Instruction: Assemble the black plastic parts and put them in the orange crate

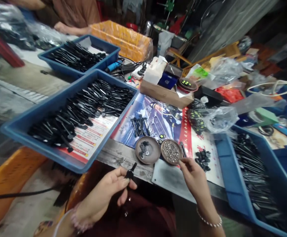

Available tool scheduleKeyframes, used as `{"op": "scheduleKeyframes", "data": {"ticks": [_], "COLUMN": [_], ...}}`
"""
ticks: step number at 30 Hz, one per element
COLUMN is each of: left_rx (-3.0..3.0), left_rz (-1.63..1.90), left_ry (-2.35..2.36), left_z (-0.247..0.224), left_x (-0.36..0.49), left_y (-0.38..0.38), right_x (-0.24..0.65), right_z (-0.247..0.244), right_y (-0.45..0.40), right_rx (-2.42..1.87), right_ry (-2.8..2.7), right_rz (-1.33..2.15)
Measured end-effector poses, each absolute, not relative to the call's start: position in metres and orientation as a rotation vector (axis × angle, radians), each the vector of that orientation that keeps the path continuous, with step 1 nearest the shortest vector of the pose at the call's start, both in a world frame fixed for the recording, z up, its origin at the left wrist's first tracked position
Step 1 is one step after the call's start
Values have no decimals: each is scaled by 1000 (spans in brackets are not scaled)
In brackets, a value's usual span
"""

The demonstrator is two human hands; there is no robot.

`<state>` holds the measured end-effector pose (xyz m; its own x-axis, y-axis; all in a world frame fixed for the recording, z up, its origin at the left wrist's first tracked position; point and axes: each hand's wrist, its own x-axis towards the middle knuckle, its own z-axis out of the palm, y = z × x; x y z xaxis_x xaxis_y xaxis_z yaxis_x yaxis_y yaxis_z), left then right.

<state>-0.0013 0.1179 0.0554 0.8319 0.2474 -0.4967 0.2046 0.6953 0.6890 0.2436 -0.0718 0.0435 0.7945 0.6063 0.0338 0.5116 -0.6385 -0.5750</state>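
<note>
Left hand (111,185): grasping a slim black part (131,171) just off the near edge of the tabletop (141,171). The part's long axis runs obliquely; its narrow end points forward and slightly right, while the lower portion is hidden in the fingers. Right hand (194,174): fingertips brought together at the near right rim of a round bowl (163,158) of small metal pieces (171,150); from where I stand I cannot tell whether they pinch one. The bowl lies forward and left of this hand, clearly the nearer of the two; from the left hand it lies forward and right, past a second dish (154,153).
</note>
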Motion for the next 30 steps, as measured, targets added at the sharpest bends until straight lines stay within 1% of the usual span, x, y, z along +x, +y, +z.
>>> {"op": "scheduleKeyframes", "data": {"ticks": [6, 14, 18, 23, 30], "left_rx": [726, 743, 745, 735, 693], "left_rz": [23, 45, 46, 64, 78], "left_ry": [564, 589, 607, 632, 646], "left_z": [64, 67, 66, 64, 58], "left_x": [6, 5, 6, 8, 8], "left_y": [106, 102, 100, 99, 100], "right_x": [279, 291, 293, 293, 292], "right_z": [31, 20, 17, 17, 20], "right_y": [-48, -25, -24, -27, -34], "right_rx": [-2545, -2786, -2842, -2813, -2706], "right_ry": [-1098, -1280, -1286, -1265, -1018], "right_rz": [212, 223, 234, 224, 161]}}
